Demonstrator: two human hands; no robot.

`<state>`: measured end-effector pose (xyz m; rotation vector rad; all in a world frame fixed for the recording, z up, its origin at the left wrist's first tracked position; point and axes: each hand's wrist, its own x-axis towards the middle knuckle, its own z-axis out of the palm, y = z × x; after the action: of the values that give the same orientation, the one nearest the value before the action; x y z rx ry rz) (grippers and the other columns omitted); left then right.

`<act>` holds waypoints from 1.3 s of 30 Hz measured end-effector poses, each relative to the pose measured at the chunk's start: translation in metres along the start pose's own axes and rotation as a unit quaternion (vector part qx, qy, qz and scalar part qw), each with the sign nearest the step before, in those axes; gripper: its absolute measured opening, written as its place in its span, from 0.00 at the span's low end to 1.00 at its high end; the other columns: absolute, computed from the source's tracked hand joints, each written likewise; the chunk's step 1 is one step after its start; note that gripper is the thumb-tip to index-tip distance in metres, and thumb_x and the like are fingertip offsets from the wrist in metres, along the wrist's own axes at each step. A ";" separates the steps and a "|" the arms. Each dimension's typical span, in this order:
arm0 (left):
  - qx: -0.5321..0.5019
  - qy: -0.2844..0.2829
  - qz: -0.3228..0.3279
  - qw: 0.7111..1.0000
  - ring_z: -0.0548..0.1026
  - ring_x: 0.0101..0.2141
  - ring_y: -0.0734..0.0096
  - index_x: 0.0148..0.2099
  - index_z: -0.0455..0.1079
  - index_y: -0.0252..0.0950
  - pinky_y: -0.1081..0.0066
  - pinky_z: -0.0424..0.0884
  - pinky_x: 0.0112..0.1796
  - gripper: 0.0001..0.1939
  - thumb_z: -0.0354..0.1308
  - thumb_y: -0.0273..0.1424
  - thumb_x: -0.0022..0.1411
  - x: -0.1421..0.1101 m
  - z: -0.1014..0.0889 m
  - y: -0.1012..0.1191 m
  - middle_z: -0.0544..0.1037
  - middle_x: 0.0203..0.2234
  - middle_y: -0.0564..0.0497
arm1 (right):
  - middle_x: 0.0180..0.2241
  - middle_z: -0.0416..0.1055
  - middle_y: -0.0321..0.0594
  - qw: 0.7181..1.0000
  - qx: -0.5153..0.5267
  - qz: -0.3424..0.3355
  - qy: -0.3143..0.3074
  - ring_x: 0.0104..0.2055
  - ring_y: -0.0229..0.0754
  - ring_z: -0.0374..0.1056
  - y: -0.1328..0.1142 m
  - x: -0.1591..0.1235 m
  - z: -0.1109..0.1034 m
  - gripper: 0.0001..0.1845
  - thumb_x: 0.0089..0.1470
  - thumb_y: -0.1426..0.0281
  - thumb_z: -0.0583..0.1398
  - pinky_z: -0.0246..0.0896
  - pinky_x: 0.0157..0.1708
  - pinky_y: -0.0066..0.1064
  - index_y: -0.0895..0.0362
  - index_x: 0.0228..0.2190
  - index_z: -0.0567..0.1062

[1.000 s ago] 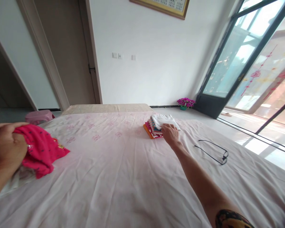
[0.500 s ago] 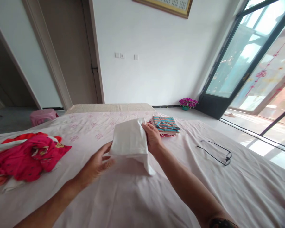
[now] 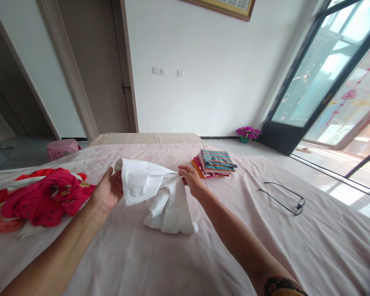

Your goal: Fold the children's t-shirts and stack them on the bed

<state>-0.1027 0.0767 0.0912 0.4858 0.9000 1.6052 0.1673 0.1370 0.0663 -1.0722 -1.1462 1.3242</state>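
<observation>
A white garment (image 3: 142, 181) hangs stretched between my two hands above the bed; its exact kind cannot be made out. My left hand (image 3: 107, 189) grips its left edge, with the fingers partly hidden behind the fabric. At the other end, my right hand (image 3: 191, 179) pinches a corner between thumb and fingers. The lower part of the garment (image 3: 171, 218) droops in loose folds onto the sheet. Just beyond my right hand lies a stack of folded clothes (image 3: 217, 160), with a blue-and-orange striped piece on top.
A rumpled heap of red and pink clothes (image 3: 49, 197) lies left on the pale pink bedsheet (image 3: 160, 267). Eyeglasses (image 3: 297, 207) rest on the right side. Past the bed are a pink stool (image 3: 63, 149), purple flowers (image 3: 247, 133) and a glass door (image 3: 308, 78).
My left hand has moved left and up and taken hold of the garment's edge. The white garment, folded flatter before, is now spread sideways with its lower part drooping. My view has shifted slightly left.
</observation>
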 end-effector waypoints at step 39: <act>0.678 -0.091 0.172 0.708 0.74 0.33 0.62 0.36 0.74 0.43 0.71 0.61 0.32 0.09 0.55 0.39 0.59 -0.013 -0.031 -0.054 0.78 0.31 0.51 | 0.23 0.69 0.30 0.963 0.222 0.005 -0.153 0.23 0.38 0.65 -0.019 -0.068 0.040 0.13 0.39 0.71 0.60 0.59 0.24 0.27 0.53 0.32 0.69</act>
<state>-0.0882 0.0565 0.0325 1.8860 1.8299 0.8630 0.1354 0.0664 0.0908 -0.5587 -0.9921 1.6956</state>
